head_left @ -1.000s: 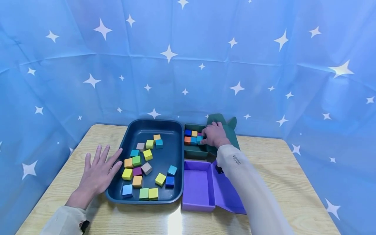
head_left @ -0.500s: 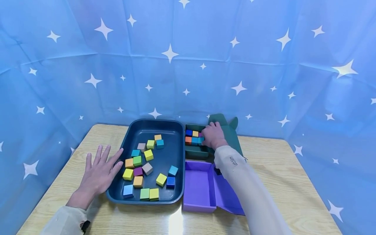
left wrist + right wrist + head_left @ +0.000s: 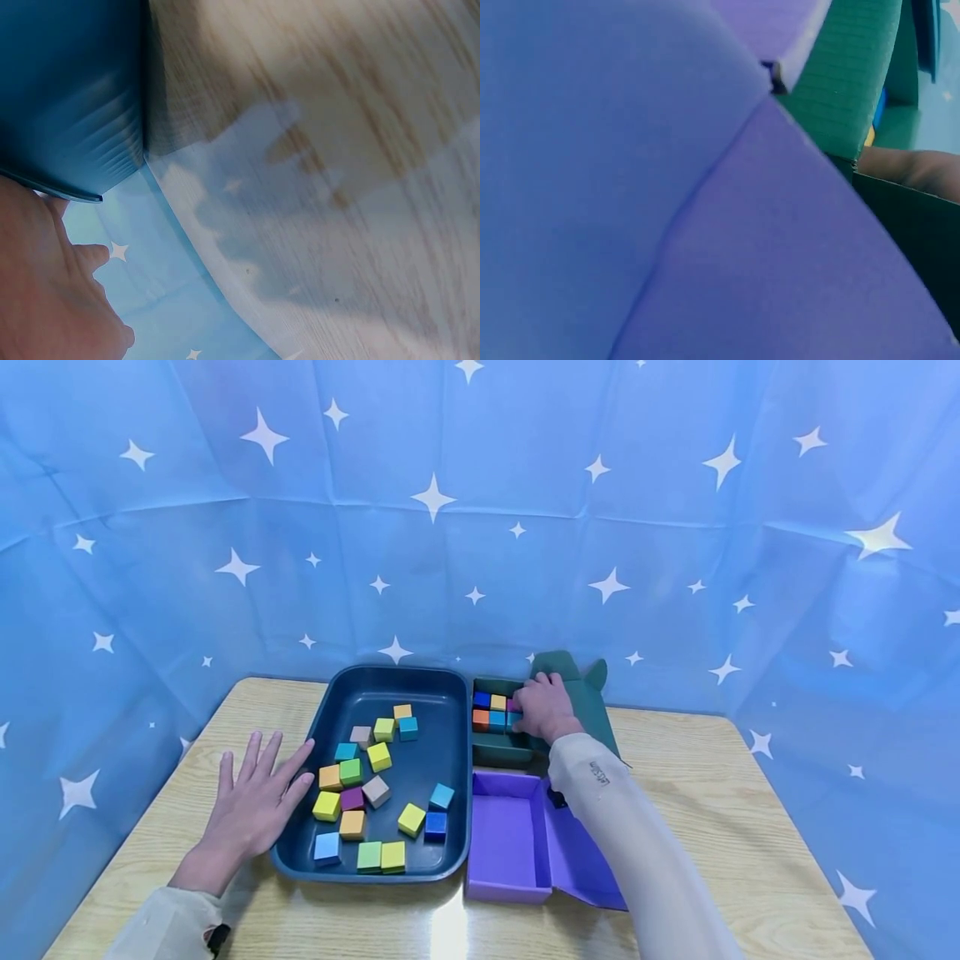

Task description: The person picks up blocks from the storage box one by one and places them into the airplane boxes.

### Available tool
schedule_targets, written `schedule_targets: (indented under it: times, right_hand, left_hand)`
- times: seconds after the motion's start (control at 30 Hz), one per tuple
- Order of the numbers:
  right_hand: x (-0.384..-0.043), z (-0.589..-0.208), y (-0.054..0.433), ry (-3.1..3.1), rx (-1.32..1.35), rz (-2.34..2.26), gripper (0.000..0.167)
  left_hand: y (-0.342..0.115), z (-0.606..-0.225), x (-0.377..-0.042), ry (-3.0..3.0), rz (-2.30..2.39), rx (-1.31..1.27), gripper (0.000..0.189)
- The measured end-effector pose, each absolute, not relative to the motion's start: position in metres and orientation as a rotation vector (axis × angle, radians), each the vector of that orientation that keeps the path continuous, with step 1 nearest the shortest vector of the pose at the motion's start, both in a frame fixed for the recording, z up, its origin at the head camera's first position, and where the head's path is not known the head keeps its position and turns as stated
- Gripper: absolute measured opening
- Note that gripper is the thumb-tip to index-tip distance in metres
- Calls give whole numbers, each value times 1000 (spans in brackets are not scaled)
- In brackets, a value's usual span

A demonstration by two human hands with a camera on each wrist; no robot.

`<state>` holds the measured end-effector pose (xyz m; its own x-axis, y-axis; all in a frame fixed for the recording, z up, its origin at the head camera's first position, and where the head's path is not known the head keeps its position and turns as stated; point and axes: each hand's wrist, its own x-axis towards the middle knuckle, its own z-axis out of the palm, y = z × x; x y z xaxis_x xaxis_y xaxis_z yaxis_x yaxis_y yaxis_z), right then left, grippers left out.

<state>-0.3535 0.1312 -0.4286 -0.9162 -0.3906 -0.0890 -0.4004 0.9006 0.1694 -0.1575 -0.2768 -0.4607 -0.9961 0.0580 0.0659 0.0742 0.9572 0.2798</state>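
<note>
- L sleeve [image 3: 165,922], pale, nearest bottom L, dark band [image 3: 217,937] at its wrist; R sleeve [image 3: 637,852], also pale w/ small lettering nr cuff, runs up over the R side
- Table [image 3: 750,827]: light wood grain, bright glare patch at the near edge
- Dark blue tray [image 3: 371,875] on L half, blocks scattered in it; near end has light blue block [image 3: 327,848], green block [image 3: 369,856] & yellow block [image 3: 393,856], last two side by side
- Purple box [image 3: 506,839] just R of tray, lid [image 3: 577,852] folded out R, partly under the R sleeve
- L hand [image 3: 251,802]: fingers straight & spread, back up, thumb + index over tray's L rim, holding nothing
- Mid tray: purple block [image 3: 352,799] among yellow, orange, green & beige ones; dark blue block [image 3: 435,826] nr R wall
- Far tray: orange block [image 3: 402,712] just behind a teal one
- Green box [image 3: 501,752] behind purple box, two rows of blocks; front row orange, blue, then teal block [image 3: 513,720]
- R hand [image 3: 546,706] at R end of green box, fingers bent down beside teal block; can't tell if gripping, fingertips hidden; wrist view mostly blocked by purple & blue surfaces
- Green lid [image 3: 596,710] laid back R, under/behind R hand
- Blue curtain [image 3: 337,543] w/ white stars at back & sides
</note>
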Motion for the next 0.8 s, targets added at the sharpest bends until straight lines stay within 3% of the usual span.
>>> schedule_targets:
  times: [0.3, 0.53, 0.8]
  right_hand:
    - [-348, -420, 131, 3074, -685, 63, 22]
    - [-341, -401, 115, 3101, -755, -96, 38]
    - [-330, -390, 88, 3101, -817, -206, 42]
  left_hand:
    - [-276, -460, -156, -3053, -445, -101, 60]
    - [-276, -461, -155, -3050, -453, -94, 61]
    - [-275, -460, -156, -3047, -455, -100, 61]
